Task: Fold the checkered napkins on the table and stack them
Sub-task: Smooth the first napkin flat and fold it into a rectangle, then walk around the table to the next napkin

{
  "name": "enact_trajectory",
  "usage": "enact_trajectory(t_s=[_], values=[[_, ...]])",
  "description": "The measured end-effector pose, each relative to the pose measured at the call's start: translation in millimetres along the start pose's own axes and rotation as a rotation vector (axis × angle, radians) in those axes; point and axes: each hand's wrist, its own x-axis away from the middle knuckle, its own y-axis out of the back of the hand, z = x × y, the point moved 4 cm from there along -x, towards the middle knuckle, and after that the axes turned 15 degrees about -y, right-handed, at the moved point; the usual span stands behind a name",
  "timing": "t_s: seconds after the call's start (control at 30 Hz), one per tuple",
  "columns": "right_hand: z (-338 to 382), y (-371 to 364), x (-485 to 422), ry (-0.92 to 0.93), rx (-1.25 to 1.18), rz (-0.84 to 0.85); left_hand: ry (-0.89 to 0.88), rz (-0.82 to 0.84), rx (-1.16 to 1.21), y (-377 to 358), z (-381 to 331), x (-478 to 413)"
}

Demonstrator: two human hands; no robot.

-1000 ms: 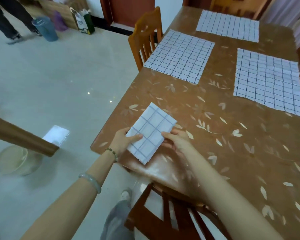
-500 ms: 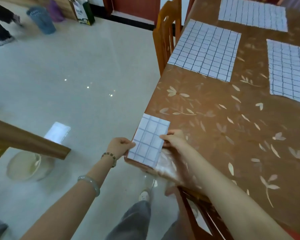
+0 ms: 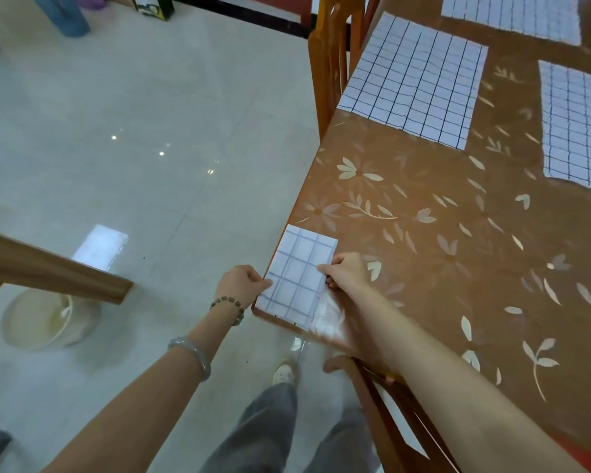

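A small folded checkered napkin (image 3: 299, 273) lies at the near left corner of the brown floral table (image 3: 458, 233). My left hand (image 3: 241, 285) pinches its left edge, off the table's side. My right hand (image 3: 347, 271) holds its right edge with fingers curled on the cloth. Three unfolded checkered napkins lie flat farther away: one (image 3: 413, 80) by the left edge, one (image 3: 577, 124) at the right, one (image 3: 512, 15) at the far end.
A wooden chair (image 3: 328, 59) stands against the table's left side and another chair (image 3: 389, 404) sits under the near edge. A pale basin (image 3: 45, 319) rests on the tiled floor at left, under a wooden rail (image 3: 48, 268). My legs show below.
The folded napkin has been turned and slid toward the table's near left corner, now square with the edge. Both hands stayed on its sides. The camera view shifted left.
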Motion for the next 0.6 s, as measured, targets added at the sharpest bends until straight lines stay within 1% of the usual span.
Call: enact_trajectory(t_s=[0.2, 0.33, 0.43, 0.53, 0.6], values=[[-1.6, 0.1, 1.8, 0.073, 0.028, -0.098, -0.019, -0.005, -0.055, -0.1, 1.8, 3.5], [-0.5, 9.0, 10.9, 0.159, 0.119, -0.182, -0.158, -0.043, -0.248, 0.5, -10.7, 9.9], [8.8, 22.0, 25.5, 0.227, 0.200, -0.106, -0.292, -0.078, -0.240, 8.4, -33.5, 10.4], [25.9, 43.5, 51.7, 0.303, 0.210, 0.022, -0.461, -0.049, -0.122, 25.8, -71.9, 7.9], [37.6, 67.4, 75.1, 0.353, 0.154, 0.031, -0.569, -0.044, -0.017, 41.3, -104.8, 11.0]])
